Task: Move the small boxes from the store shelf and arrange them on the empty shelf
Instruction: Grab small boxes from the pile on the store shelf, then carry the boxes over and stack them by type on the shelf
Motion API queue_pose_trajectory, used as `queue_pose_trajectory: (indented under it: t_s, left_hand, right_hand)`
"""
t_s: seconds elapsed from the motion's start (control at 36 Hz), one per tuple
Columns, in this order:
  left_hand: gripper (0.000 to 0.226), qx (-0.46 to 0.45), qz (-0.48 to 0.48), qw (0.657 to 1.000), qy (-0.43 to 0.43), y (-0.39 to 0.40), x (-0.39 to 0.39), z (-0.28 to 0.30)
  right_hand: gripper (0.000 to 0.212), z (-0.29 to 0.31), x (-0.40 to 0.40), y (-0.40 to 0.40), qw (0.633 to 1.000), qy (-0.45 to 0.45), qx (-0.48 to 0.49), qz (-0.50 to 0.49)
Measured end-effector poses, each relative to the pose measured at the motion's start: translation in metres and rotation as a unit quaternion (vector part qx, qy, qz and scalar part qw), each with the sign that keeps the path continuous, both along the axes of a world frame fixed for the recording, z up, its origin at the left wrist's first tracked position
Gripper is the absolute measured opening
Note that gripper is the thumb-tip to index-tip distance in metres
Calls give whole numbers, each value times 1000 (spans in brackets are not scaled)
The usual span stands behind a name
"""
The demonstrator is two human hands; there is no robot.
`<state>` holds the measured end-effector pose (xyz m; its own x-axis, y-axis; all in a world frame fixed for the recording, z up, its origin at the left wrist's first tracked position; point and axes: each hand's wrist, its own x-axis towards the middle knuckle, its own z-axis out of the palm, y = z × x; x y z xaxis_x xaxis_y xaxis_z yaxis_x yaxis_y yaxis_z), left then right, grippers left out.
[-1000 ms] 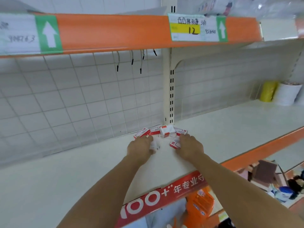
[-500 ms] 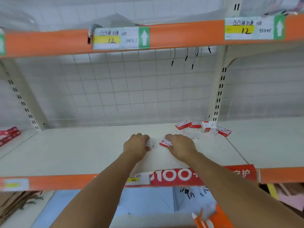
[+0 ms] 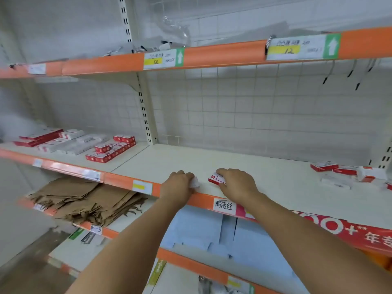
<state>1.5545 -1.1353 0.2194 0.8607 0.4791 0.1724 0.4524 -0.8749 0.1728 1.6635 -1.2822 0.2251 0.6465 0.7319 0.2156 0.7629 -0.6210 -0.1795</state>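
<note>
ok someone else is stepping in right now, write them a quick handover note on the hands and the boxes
Left hand: curled round a small white box near the front edge of the middle shelf.
Right hand: holding a red and white box on the same shelf, just beside the left.
Done: a few boxes already lie in a loose cluster at the far right of this shelf, not neatly lined up.
Left: set down the two boxes in hand, tidy the cluster, then bring over the stock waiting in the shelf bay to the left.
</note>
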Motion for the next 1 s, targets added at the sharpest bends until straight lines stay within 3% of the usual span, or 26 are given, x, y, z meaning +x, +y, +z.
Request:
queue_pose_trajectory:
  t_s: [0.5,1.0]
  left_hand:
    - [37,-23,170,985,0,132,-189,-21]
    - [34,-45,300,953,0,270,-225,-21]
  right_hand:
    - [43,-18,-146,179,983,-6,-30,182]
    - [47,-12,-169,370,950,5,-34,311]
